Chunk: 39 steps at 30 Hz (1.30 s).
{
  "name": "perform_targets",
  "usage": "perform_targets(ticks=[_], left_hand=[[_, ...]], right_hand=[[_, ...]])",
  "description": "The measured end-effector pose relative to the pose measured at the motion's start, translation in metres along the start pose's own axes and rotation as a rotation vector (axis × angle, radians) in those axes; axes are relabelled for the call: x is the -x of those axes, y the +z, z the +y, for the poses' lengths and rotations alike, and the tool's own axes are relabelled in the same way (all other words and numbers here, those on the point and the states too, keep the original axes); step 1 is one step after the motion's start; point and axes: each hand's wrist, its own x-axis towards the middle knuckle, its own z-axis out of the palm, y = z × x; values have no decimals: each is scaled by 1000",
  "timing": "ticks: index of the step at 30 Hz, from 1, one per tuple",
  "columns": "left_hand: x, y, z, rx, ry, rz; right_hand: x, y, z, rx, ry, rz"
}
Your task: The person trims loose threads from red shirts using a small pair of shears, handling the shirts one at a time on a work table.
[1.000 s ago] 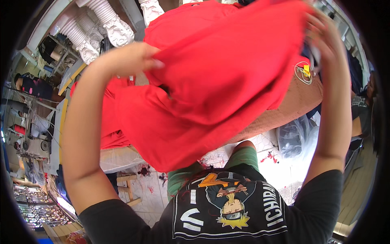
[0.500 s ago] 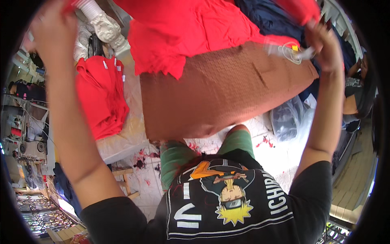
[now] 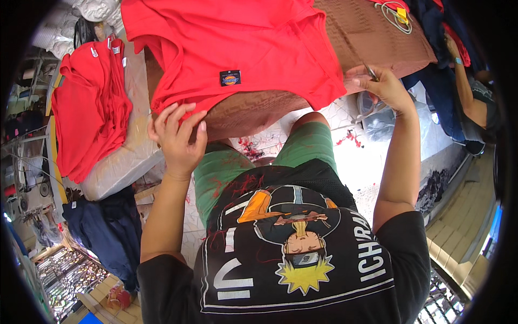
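We touch the red shirt point(image 3: 270, 51) on the brown-covered desk point(image 3: 361, 35) with our left hand point(image 3: 178, 139), fingers loosely spread; our right hand point(image 3: 391, 92) curls round a small pointed tool point(image 3: 370, 72).

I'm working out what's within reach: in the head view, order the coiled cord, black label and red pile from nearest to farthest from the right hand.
From the right hand:
1. Coiled cord, beyond it, on the brown cover.
2. Black label, to its left, on the spread red garment.
3. Red pile, far left.
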Motion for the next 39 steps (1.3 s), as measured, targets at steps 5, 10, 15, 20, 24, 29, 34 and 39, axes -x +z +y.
perform_targets(ticks=[5, 10, 15, 20, 24, 29, 34, 39], left_hand=[[-47, 8, 3, 39, -13, 10], [-58, 16, 7, 45, 47, -168], [-67, 50, 28, 153, 79, -259], [-98, 60, 1, 164, 28, -238], [-114, 71, -9, 151, 46, -176], [-63, 50, 38, 311, 195, -324], [-43, 111, 48, 466, 201, 10], [-46, 60, 65, 636, 296, 42]], right_hand=[[-28, 29, 0, 150, -215, 193], [-34, 67, -15, 326, -174, 263], [-34, 47, -34, -162, -305, 336], [-68, 12, -29, -122, -333, 457], [-115, 3, -14, 685, -480, 493], [-109, -75, -31, 706, -650, 190], [-48, -76, -7, 407, -118, -78], [-76, 26, 16, 137, -493, 25]])
